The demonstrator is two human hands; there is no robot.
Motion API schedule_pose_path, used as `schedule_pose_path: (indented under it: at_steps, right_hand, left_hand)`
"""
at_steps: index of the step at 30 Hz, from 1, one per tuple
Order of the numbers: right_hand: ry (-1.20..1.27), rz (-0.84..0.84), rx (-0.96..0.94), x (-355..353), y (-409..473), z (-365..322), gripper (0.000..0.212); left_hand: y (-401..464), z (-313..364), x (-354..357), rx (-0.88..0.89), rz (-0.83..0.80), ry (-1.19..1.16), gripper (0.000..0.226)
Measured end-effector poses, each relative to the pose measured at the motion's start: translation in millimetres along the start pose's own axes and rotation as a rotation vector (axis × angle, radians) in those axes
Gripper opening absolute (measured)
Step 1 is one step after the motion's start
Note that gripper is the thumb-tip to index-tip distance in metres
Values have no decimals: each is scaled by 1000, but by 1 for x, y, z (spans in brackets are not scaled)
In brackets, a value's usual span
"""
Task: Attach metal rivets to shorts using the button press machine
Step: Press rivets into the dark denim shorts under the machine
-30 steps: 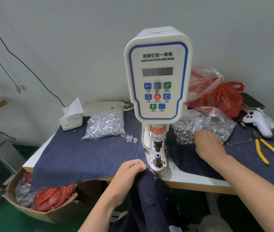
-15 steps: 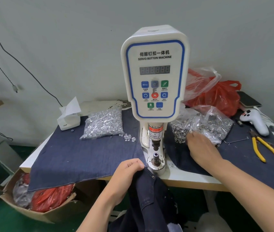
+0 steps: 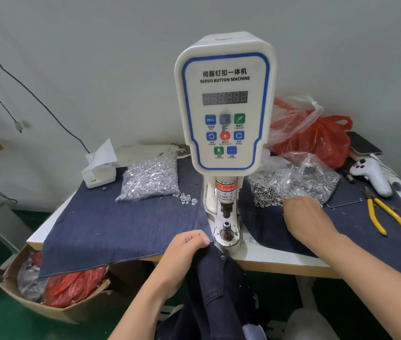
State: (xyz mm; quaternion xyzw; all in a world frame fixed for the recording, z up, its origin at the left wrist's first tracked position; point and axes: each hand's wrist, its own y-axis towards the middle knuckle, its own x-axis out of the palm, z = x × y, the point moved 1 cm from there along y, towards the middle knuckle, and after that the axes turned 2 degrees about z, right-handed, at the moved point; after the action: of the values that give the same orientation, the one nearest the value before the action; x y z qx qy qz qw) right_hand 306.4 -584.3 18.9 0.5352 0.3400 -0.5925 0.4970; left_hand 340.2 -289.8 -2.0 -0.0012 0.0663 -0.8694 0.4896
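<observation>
The white servo button machine (image 3: 224,106) stands at the table's middle, its lower die (image 3: 226,229) bare. My left hand (image 3: 184,249) grips the dark denim shorts (image 3: 216,290) at their top edge, just left of the die; the shorts hang off the table's front. My right hand (image 3: 302,212) rests palm down on the blue cloth, fingertips at the loose metal rings (image 3: 265,192) spilling from a clear bag (image 3: 305,177). What its fingers hold is hidden. A second bag of silver rivets (image 3: 150,177) lies left of the machine.
Yellow-handled pliers (image 3: 388,217), a white controller (image 3: 373,175), a phone (image 3: 363,146) and a red plastic bag (image 3: 322,141) sit at the right. A tissue box (image 3: 99,170) stands at the back left. A cardboard box (image 3: 47,303) with red bags sits below the table.
My right hand has slid slightly left and toward me along the pile of rings. My left hand keeps its hold on the shorts.
</observation>
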Motion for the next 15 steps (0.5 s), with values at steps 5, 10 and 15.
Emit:
schedule_pose_path:
  at_steps: [5,10,15]
  right_hand:
    - [-80,-64,-38,-8,0,-4,32]
    - [-75,-101,-15,-9,1,-5,31]
    - [71,-34,52,-11,8,-4,17]
  left_hand:
    - [-1,1,0,-1,-11,19,18]
    - [-2,1,0,-12,-9,16,18]
    - [-2,0,0,-12,-10,11,18]
